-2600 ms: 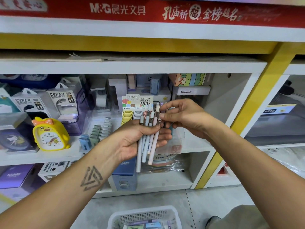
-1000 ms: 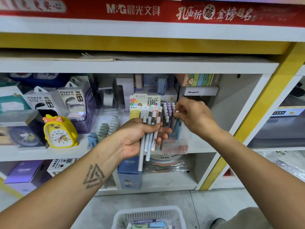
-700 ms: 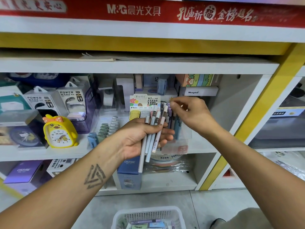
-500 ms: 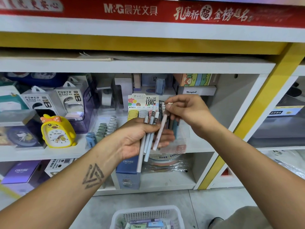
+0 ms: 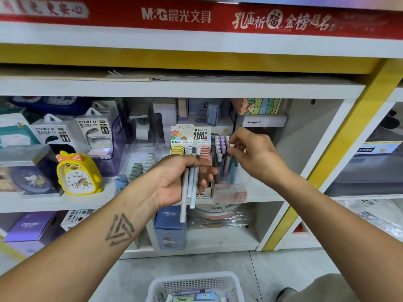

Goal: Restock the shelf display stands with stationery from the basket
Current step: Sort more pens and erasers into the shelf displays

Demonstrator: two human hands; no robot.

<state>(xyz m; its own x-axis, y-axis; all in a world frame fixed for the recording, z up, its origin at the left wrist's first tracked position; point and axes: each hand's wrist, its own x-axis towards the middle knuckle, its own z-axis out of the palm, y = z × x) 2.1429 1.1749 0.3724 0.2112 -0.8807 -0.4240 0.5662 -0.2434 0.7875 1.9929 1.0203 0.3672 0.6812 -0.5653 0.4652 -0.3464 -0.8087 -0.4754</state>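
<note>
A: White laminate shelving [image 5: 178, 89] fills the frame, edged by a yellow post [image 5: 340, 147] at the right and a red banner [image 5: 196, 17] across the top. Grey floor [image 5: 272, 277] shows along the bottom edge.

B: Position of the stock?

A: The white basket [image 5: 196, 280] sits on the floor at bottom centre, with stationery packs inside. The clear stand [image 5: 231, 188] is at frame centre on the middle shelf, at its front edge, holding upright pens [image 5: 222, 155]. A lead display box [image 5: 192, 138] stands just beside it on the left.

B: Left hand?

A: The left hand [image 5: 174, 179] is curled round three pens [image 5: 189, 188], held near vertical in front of the lead box. Their lower ends hang below the shelf edge.

B: Right hand?

A: The right hand [image 5: 255, 153] pinches the white top of one pen [image 5: 231, 145] between thumb and fingertips, at the right side of the stand, above the row of pen tops. The barrel below is hard to separate from the other pens.

B: Clearance?

A: Right of the stand, the shelf bay is bare up to the white divider [image 5: 322, 153]. Left of the lead box, a tray of clips [image 5: 139, 168], power bank boxes [image 5: 93, 136] and a yellow clock [image 5: 77, 173] occupy the shelf at centre left. Boxes are stacked close behind the stand. Open floor lies between the shelf base and the basket.
</note>
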